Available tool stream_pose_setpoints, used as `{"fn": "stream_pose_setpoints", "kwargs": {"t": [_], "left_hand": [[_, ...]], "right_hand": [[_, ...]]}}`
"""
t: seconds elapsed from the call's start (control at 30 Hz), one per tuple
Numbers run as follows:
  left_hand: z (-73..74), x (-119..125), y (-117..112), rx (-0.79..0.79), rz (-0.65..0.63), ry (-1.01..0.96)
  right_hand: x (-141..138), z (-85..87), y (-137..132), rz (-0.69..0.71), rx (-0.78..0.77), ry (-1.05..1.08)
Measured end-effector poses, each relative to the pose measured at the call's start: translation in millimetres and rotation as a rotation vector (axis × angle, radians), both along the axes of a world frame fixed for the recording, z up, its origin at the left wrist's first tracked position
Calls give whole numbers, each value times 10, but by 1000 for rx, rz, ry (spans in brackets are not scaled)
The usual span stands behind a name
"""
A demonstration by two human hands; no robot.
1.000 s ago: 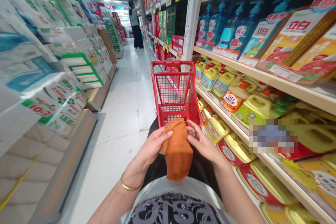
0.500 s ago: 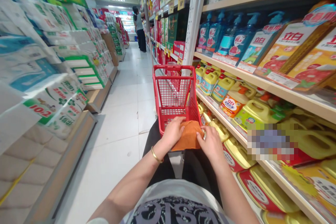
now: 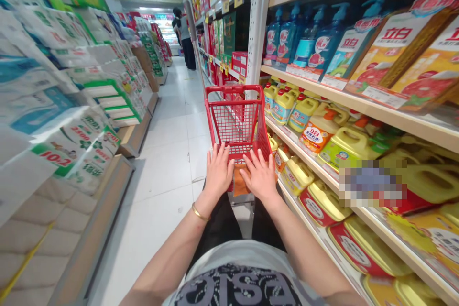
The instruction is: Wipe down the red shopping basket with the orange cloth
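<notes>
In front of me stands a small red shopping cart (image 3: pixel 234 123) of plastic mesh. An orange cloth (image 3: pixel 241 187) hangs over its near edge, partly hidden by my hands. My left hand (image 3: pixel 218 168) lies palm down at the near left corner of the cart, fingers stretched forward, with a bracelet on the wrist. Beside it, my right hand (image 3: pixel 260 176) is spread flat over the right part of the cloth. Neither hand grips anything; whether the palms press on the cloth or the cart edge cannot be seen.
On the right, a shelf (image 3: pixel 358 98) holds pump bottles (image 3: pixel 322 43) and yellow detergent jugs (image 3: pixel 283 105). Packs of tissue paper (image 3: pixel 71 146) are stacked on the left. A tiled aisle floor (image 3: pixel 168 129) runs ahead, where a person (image 3: pixel 185 40) stands by the shelves.
Both hands have let go of the orange cloth and opened flat, moving slightly forward and, for the left, outward. The cloth shows less now. The view has shifted slightly.
</notes>
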State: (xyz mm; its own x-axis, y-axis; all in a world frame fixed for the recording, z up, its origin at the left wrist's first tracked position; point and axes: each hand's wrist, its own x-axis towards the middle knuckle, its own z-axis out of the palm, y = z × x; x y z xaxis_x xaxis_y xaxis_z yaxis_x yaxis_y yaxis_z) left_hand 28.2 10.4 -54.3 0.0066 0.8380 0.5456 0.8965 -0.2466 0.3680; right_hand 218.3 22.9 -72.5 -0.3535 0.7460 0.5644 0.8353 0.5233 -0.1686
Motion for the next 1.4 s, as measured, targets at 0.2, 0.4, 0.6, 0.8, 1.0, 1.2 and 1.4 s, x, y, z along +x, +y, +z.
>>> {"fn": "stream_pose_setpoints", "kwargs": {"t": [0.2, 0.4, 0.6, 0.8, 1.0, 1.2, 1.4], "left_hand": [[-166, 22, -23, -38, -13, 60], [-172, -11, -49, -27, -28, 38], [-182, 9, -39, -33, -14, 62], [-166, 23, -52, -38, -8, 64], [-199, -11, -42, -22, -14, 63], [-199, 2, -32, -14, -25, 47], [-195, -18, -39, -24, -34, 53]], "right_hand": [[250, -23, 11, -71, -29, 28], [33, -28, -108, 15, -56, 39], [365, -24, -6, 48, -132, -52], [546, -106, 66, -164, -132, 121], [335, -91, -84, 47, -114, 13], [741, 43, 123, 301, -159, -143], [604, 225, 200, 315, -90, -289]]}}
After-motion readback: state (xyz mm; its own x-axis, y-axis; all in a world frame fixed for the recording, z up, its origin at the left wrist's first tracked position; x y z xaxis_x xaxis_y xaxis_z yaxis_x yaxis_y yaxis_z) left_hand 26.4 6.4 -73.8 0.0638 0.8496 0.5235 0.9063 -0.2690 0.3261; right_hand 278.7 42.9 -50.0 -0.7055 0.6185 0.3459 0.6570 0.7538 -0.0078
